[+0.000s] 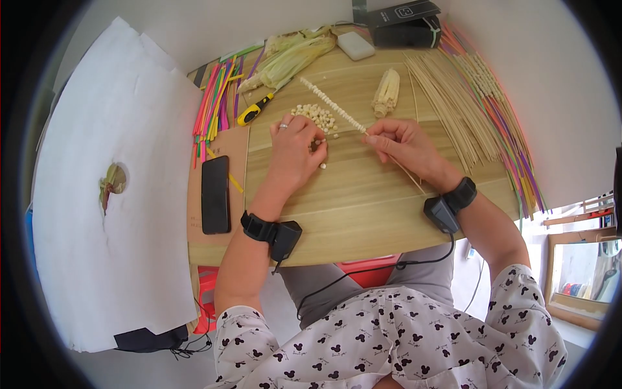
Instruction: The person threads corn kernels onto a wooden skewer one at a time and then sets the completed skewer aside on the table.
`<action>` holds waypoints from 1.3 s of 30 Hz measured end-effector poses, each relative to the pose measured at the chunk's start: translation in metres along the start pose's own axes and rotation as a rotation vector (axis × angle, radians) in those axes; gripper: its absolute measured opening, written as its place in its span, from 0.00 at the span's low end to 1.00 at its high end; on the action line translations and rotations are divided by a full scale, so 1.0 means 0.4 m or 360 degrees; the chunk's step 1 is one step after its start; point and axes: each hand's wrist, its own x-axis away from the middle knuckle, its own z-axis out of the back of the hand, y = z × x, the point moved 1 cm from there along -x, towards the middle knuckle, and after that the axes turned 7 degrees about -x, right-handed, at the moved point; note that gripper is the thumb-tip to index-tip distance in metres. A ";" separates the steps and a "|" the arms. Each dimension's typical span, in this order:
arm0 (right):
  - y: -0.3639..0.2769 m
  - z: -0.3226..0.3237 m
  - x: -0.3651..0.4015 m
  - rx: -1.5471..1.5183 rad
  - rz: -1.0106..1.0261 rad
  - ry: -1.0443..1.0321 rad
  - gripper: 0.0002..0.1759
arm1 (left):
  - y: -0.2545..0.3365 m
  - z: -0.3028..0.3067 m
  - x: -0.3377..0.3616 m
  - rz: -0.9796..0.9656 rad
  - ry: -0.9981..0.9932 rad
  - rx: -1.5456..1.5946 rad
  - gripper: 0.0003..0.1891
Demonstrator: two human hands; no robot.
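Note:
A thin wooden skewer (406, 171) strung with pale corn kernels (332, 104) slants up and left from my right hand (409, 150), whose thumb and fingers pinch it just below the kernels. On the near side of a pile of loose kernels (313, 115), my left hand (297, 148) rests with thumb and fingers curled together. Whatever lies between its fingertips is too small to make out. One loose kernel (322, 166) lies just below the left thumb. A stripped corn cob (386, 93) stands out beyond my right hand.
Many bare skewers (453, 110) and coloured strips (518, 162) lie along the right side. At the left are more strips (217, 104), a yellow cutter (255, 109) and a phone (216, 194). Corn husks (291, 59), a white case (356, 46) and a black box (406, 32) lie at the back.

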 end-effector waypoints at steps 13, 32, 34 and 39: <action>-0.015 -0.010 0.009 0.0031 -0.0081 -0.0075 0.07 | -0.064 -0.006 0.000 0.0777 0.0153 0.0918 0.03; -0.019 -0.026 0.017 0.0034 -0.0155 -0.0220 0.06 | -0.163 0.018 0.004 0.1019 0.0502 0.1959 0.13; -0.012 -0.023 0.017 0.0032 -0.0149 -0.0226 0.06 | -0.163 0.019 0.004 0.1006 0.0503 0.1957 0.14; -0.014 -0.027 0.019 0.0014 -0.0151 -0.0244 0.07 | -0.158 0.019 0.004 0.0991 0.0494 0.1985 0.14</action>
